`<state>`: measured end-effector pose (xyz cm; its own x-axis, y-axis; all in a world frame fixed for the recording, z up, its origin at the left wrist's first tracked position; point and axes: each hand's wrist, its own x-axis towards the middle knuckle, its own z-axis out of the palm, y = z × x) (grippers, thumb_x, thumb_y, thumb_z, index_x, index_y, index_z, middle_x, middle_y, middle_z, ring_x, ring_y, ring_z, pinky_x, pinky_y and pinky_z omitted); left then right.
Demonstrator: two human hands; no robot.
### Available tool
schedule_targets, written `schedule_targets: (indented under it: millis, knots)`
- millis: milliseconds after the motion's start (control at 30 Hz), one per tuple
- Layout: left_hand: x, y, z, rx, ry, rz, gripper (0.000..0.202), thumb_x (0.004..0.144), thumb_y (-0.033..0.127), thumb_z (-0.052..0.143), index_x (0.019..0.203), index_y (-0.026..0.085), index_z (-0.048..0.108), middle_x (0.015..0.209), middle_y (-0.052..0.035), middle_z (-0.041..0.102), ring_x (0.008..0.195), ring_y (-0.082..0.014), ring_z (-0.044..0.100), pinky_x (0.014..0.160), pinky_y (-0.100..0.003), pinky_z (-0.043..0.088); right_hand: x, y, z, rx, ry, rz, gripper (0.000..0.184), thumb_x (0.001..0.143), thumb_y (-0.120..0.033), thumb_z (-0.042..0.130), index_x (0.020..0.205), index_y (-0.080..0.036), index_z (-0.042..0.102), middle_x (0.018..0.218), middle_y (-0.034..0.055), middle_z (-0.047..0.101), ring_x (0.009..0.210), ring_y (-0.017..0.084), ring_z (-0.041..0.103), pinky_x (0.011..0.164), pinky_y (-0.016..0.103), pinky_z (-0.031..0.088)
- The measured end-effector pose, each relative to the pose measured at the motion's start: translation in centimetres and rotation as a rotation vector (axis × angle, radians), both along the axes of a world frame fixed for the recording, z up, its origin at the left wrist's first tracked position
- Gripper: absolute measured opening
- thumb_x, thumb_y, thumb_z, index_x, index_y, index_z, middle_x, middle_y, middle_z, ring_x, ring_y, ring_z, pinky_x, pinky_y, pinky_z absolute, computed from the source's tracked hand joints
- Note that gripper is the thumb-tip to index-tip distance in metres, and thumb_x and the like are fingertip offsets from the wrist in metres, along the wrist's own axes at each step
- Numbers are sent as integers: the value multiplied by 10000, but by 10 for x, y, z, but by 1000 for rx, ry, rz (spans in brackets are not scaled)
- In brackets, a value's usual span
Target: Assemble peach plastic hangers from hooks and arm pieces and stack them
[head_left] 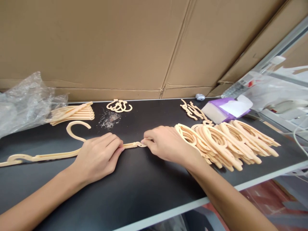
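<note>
left hand (97,157) palm-down on black table (134,189), fingers curled over middle of a long cream plastic hanger (48,156), pinning it w/ fingertips at approx the centre. hanger flat on table, hook curving up and away behind the hand, one arm running out toward left edge w/ a curled end, other short bit poking out to the right.

right hand (166,144) also palm-down, thumb and forefinger pinched on the small rounded end piece (141,144) of that short bit, just beside left fingertips (hands near, not touching, small gap of hanger showing between). whether end piece is joined to hanger or loose: can't tell.

just right of right wrist, touching or nearly: big heap of cream hanger parts (228,141), rings and bars overlapping in a fan. behind heap, small scatter of hooks (193,110), then a purple-and-white packet (226,109) near back right corner. small grey-white round thing (200,96) at back edge.

back left: neat stack of hanger bars (72,114); beside it a little cluster of hooks (119,106) and a patch of pale crumbs/dust (109,119). crumpled clear plastic bag (24,102) far left. brown cardboard wall (120,48) along the back. white cables and clear wrap off the right side, blurry.
</note>
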<state>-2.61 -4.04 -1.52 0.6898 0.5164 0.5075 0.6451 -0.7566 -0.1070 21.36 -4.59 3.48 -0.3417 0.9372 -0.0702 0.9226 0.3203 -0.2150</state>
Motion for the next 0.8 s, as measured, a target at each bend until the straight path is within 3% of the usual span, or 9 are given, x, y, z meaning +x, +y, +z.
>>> schedule_targets:
  millis: [333, 500, 567, 633, 800]
  knots:
    - [-1, 1, 0, 52, -12, 19, 157, 974, 228, 561, 847, 180, 639, 783, -29, 675, 683, -198, 635, 588, -327, 440, -1, -7, 4, 108, -120, 126, 312, 1018, -272, 467, 824, -201, 701, 852, 55, 729, 695, 183, 639, 574, 334, 180]
    - [-1, 2, -3, 47, -68, 14, 94, 957, 211, 590, 884, 181, 640, 832, -35, 706, 722, -204, 655, 655, -335, 489, 3, -3, 0, 161, 15, 118, 309, 1004, -273, 498, 792, -195, 709, 830, 41, 725, 704, 166, 628, 595, 316, 244]
    - [0, 2, -4, 44, -100, 12, 61, 946, 169, 593, 958, 163, 653, 906, -60, 731, 794, -217, 679, 739, -348, 524, 8, 0, -1, 209, 133, 80, 289, 976, -268, 530, 769, -194, 718, 781, 27, 715, 713, 157, 625, 624, 298, 290]
    - [2, 0, -4, 63, -109, 15, 187, 931, 120, 585, 1104, 133, 653, 1046, -107, 749, 930, -255, 696, 864, -395, 537, 12, 3, -1, 253, 255, -2, 253, 932, -263, 566, 751, -196, 729, 730, 16, 703, 700, 150, 613, 648, 283, 325]
    - [7, -9, 1, 195, -113, 42, 449, 896, 78, 578, 1343, 118, 570, 1351, -181, 665, 1274, -325, 597, 1089, -485, 424, 19, 7, 4, 245, 575, -260, 216, 833, -328, 622, 701, -208, 744, 665, 9, 712, 663, 173, 619, 645, 284, 386]
